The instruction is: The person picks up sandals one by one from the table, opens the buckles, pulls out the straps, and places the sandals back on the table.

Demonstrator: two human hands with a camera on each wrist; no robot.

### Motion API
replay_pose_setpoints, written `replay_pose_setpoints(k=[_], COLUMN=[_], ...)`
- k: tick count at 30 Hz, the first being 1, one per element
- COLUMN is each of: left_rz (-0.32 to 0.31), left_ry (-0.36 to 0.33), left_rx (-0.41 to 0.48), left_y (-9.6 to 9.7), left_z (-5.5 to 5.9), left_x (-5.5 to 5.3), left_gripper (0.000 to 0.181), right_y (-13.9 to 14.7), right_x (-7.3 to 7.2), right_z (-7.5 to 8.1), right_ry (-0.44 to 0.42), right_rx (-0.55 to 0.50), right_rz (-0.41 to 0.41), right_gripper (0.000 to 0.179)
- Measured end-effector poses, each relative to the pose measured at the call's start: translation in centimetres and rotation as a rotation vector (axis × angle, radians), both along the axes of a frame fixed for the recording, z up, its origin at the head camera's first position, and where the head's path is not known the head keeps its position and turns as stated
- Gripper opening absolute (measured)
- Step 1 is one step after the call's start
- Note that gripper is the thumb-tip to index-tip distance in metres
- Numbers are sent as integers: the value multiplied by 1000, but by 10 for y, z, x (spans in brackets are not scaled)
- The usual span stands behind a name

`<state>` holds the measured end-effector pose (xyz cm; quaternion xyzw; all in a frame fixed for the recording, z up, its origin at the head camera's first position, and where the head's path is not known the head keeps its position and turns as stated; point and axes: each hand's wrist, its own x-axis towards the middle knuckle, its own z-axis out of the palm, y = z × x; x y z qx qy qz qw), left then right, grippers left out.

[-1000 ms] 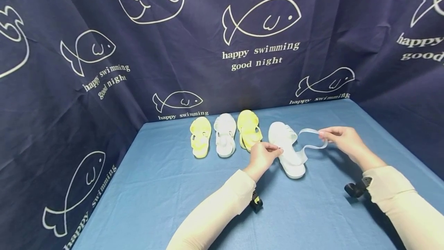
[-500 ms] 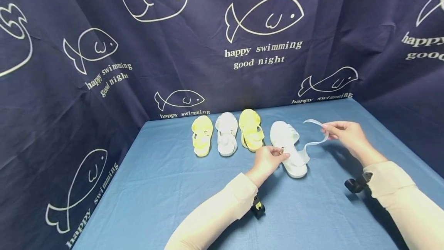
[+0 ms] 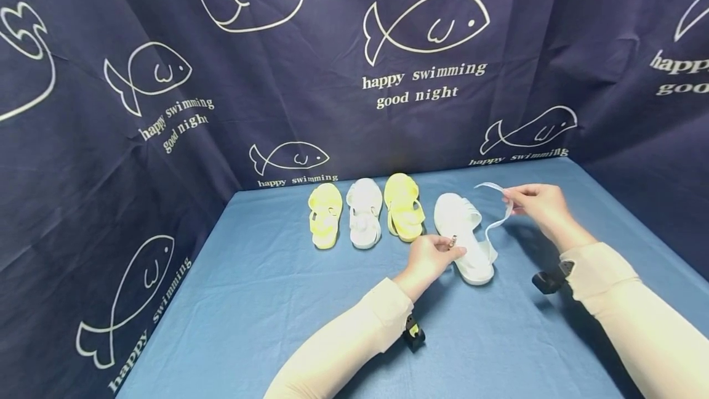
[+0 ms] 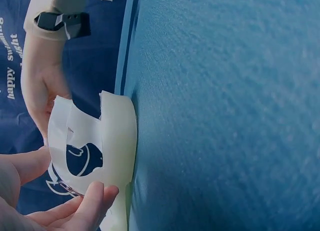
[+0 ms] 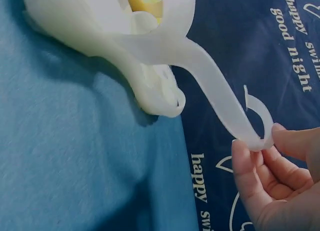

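Observation:
A white sandal [image 3: 455, 217] lies on the blue cloth, right of the other shoes, heel toward me. My left hand [image 3: 428, 261] is at its left side and pinches a small metallic buckle [image 3: 452, 241]; thumb and fingertips close around this piece [image 4: 70, 189] in the left wrist view. To the right of the sandal, my right hand [image 3: 538, 207] pinches the long white ankle strap [image 3: 500, 221] between thumb and fingers. In the right wrist view the strap [image 5: 215, 86] runs from the heel part to the fingertips, its free end curling past them.
Left of this sandal, a yellow sandal [image 3: 404, 207], a second white sandal [image 3: 365, 214] and another yellow sandal [image 3: 325, 215] stand in a row. Behind them rises a dark blue curtain [image 3: 332, 97] printed with fish. A blue cloth [image 3: 266, 300] covers the table.
My right hand has lifted the strap, then moved left toward the sandal; the free end has swung up, away from the front bands. The buckle now shows at my left fingertips.

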<state>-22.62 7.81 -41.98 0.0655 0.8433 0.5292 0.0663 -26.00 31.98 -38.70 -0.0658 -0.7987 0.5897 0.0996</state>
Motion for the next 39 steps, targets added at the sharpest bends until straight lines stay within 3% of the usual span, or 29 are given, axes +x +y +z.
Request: replay_pose_setpoints(k=[2,6,19,24,33,39], left_rz=[2,0,-3,-1,-7,16], left_ry=[9,20,13,15,-21,-14], left_rx=[-16,-30,-45,-52,41,21], left_y=[0,0,-2,-1,2,1], left_z=[-1,-2,-5,-5,-5,-4], left_x=[0,1,4,3,2,0], left_gripper=[25,25,25,25,24,24], right_y=[-4,-11,-32,-42,-48,-49], right_x=[-4,-13,-39,-42,-47,-52], right_z=[0,-1,-8,-5,-6,-5], right_ry=[-19,-63,-98,-141,-181,-202], right_rx=[26,71,185,279,387,429], right_rz=[-3,-10,12,17,38,74], right_gripper=[37,45,38,36,35,35])
